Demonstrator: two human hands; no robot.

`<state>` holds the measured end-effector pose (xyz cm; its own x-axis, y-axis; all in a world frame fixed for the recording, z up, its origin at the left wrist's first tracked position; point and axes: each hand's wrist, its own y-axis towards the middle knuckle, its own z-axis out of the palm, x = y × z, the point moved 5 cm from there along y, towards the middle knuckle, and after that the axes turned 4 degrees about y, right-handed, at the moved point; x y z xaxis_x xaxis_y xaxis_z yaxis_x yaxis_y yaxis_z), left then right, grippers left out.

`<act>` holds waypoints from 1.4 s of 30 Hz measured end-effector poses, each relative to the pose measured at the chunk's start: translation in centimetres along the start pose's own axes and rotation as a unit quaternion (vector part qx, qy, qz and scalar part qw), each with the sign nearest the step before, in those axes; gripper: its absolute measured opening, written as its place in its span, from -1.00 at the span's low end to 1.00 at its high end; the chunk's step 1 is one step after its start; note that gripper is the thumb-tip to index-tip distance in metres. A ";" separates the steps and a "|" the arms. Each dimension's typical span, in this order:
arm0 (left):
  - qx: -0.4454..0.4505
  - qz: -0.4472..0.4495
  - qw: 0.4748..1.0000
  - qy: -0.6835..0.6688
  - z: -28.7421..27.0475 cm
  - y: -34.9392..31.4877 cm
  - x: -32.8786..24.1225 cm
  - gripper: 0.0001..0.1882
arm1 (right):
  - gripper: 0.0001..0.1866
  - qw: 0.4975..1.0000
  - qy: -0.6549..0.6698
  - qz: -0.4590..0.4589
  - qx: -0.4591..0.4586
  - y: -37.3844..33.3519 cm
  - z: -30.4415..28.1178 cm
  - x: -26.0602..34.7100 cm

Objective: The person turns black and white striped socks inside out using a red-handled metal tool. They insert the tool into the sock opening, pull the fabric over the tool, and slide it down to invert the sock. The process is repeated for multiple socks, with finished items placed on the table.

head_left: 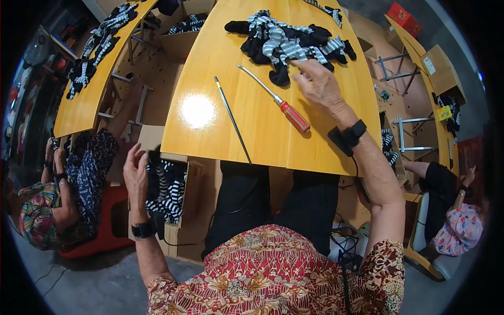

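Observation:
A pile of black socks with grey-and-white stripes (281, 43) lies toward the far end of the yellow wooden table (189, 134). My right hand (318, 89) is at the near edge of this pile, thumb and forefinger apart, with nothing visible between them. Past the table's left corner, my left hand (135, 170) is raised with loosely bent, parted fingers. Beside it, a cardboard box (172, 233) contains black-and-white striped socks (170, 197). A red-handled screwdriver (294, 116) lies slantwise on the table. Left of it is a thin dark rod (231, 118), its near end reaching the table's front edge.
At the left, a person (44, 215) sits by another yellow table (79, 113) with striped socks on it. Another seated person (459, 226) is at the right, near a table with a cardboard box (440, 73). Cables hang from my wristbands.

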<state>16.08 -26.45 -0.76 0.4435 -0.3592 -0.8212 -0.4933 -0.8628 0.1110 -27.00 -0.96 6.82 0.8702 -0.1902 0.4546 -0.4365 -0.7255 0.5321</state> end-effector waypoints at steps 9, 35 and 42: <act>0.094 -0.080 0.983 -0.134 4.7 -3.1 -2.4 -0.63 | -0.91 0.990 -0.071 -0.027 0.122 -0.7 3.1 -0.4; 0.501 -0.142 0.747 -0.414 19.1 -12.2 -16.8 -0.78 | -0.90 0.935 0.209 0.263 0.114 -12.5 -4.7 5.7; 0.397 -0.186 0.738 -0.513 18.9 -9.8 -18.2 -0.60 | -0.89 0.988 -0.027 0.092 0.125 -15.6 -3.5 7.5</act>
<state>-1.30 -4.68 2.54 0.0603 0.6592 -0.7496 -0.9440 -0.2063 -0.2574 -14.47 11.24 4.47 0.7950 -0.3637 0.4855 -0.5245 -0.8143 0.2487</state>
